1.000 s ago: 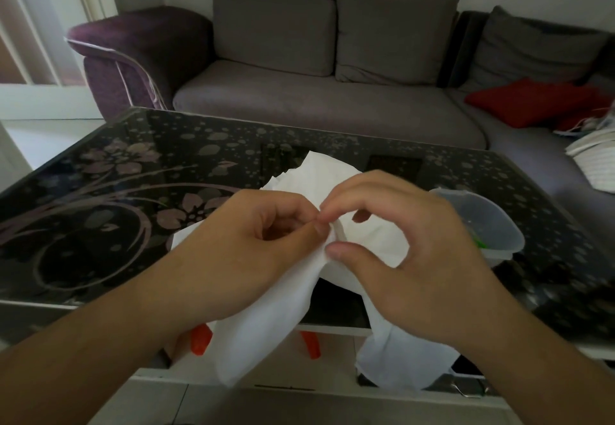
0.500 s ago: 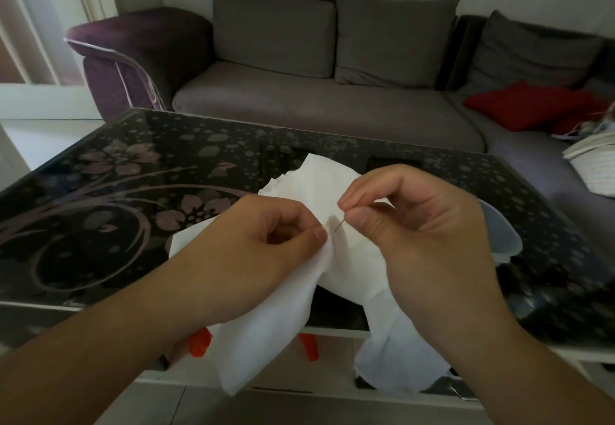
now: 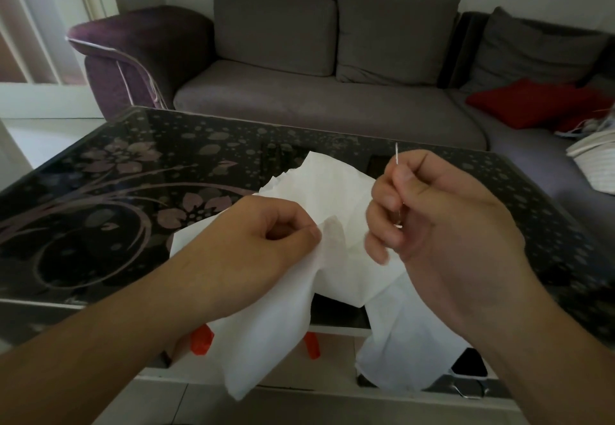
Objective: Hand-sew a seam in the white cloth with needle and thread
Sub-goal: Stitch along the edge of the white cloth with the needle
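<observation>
I see the white cloth [image 3: 332, 198] bunched over the near edge of the dark flowered table [image 3: 116, 191], its two loose ends hanging down past the rim toward the floor. My left hand [image 3: 263, 245] has its fingers curled and pinches a fold of the cloth between thumb and forefinger, right at the working spot. My right hand [image 3: 442, 225] is raised just beside the cloth, thumb and forefinger pinched on the needle [image 3: 397, 158], whose thin end sticks up above the fingers. I cannot make out the thread. I judge the cloth light, thin and limp: it will sag and slide wherever it is not held, so the grip belongs close to the stitch line, keeping the fold taut between fingertips. The needle is stiff, thin, slick and sharp; I judge it best held at mid-shaft with a firm pinch, the point kept clear of the left fingers.
</observation>
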`<action>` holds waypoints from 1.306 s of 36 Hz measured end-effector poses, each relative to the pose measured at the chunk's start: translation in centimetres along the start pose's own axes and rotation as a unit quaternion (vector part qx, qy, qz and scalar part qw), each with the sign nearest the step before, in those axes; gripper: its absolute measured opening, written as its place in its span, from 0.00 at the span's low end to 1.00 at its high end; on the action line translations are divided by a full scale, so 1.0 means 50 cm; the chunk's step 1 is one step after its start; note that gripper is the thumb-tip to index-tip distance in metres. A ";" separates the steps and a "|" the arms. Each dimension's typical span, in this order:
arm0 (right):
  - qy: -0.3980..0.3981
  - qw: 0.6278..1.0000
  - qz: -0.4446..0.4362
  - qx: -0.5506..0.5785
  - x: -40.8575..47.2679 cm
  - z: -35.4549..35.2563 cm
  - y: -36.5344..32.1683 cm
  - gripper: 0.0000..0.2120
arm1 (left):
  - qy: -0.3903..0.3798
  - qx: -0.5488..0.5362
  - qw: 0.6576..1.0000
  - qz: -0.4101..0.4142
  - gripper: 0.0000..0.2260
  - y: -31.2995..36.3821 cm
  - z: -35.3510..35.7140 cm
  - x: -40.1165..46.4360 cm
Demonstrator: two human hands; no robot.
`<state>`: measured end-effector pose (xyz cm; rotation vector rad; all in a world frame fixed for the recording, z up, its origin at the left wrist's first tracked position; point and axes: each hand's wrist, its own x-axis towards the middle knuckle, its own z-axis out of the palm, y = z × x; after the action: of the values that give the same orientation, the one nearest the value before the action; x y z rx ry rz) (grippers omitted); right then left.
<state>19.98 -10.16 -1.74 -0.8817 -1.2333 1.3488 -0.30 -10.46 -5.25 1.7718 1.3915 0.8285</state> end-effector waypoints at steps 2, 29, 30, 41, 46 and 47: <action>0.011 0.995 0.002 -0.101 0.004 -0.001 0.003 0.10 | 0.003 -0.001 1.000 -0.001 0.10 0.002 0.002 0.000; 0.079 0.931 -0.083 -0.347 0.008 -0.008 0.004 0.05 | 0.020 0.019 1.000 0.000 0.07 -0.007 0.006 0.005; 0.083 0.935 -0.077 -0.335 0.008 -0.008 0.002 0.05 | 0.017 0.016 1.000 0.004 0.06 -0.006 0.006 0.003; 0.122 0.940 -0.080 -0.308 0.011 -0.006 0.005 0.04 | -0.006 0.033 0.998 0.061 0.07 0.008 0.012 -0.003; 0.158 0.941 -0.080 -0.288 0.011 -0.014 0.000 0.05 | -0.003 0.036 0.998 0.055 0.07 0.005 0.010 0.001; 0.166 0.942 -0.083 -0.279 0.012 -0.015 -0.001 0.05 | -0.001 0.036 0.998 0.056 0.07 0.003 0.010 0.002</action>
<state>20.63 -9.45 -1.77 -1.3033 -1.4029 0.6761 0.21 -10.45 -5.36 1.9191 1.3456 0.8455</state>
